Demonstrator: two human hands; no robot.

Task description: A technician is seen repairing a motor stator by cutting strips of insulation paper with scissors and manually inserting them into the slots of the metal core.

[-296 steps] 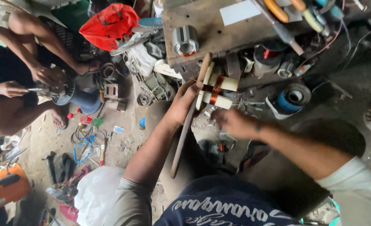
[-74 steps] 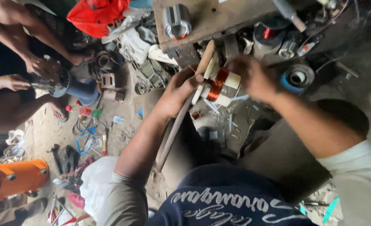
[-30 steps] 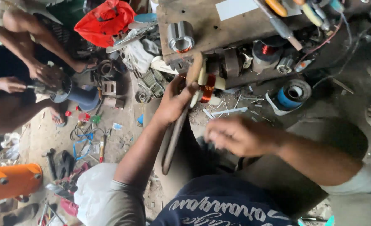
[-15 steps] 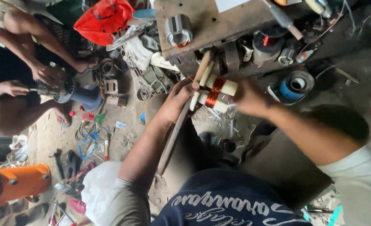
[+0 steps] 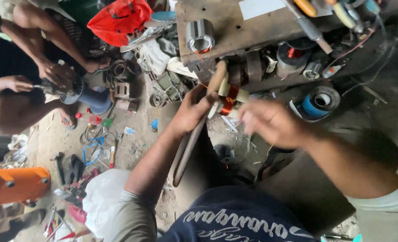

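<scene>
Wooden and long, the stick (image 5: 191,141) we grip is the largest piece in play: it runs from below our left hand (image 5: 191,109) up to a rounded end near the workbench (image 5: 235,31), and we judge it stiff, light for its length and rough enough not to slip. Our left fingers are wrapped tight around its upper part, thumb pressed toward the coil; that grip near the top looks like the sensible place to hold it.

At the stick's upper end sits the copper coil (image 5: 229,99), orange-red turns wound between pale flat cheeks, just below the bench edge and between our two hands. We judge the winding fragile: the fine wire would kink or scrape easily, so it wants holding by the pale cheeks, not the turns.

Our right hand (image 5: 271,122) is blurred just beside the coil; its fingers seem loosely curled, but we cannot tell whether they pinch anything.

A thin strand of copper wire (image 5: 202,85) seems to lead off leftward from the coil above our left hand, too fine to follow far.
</scene>
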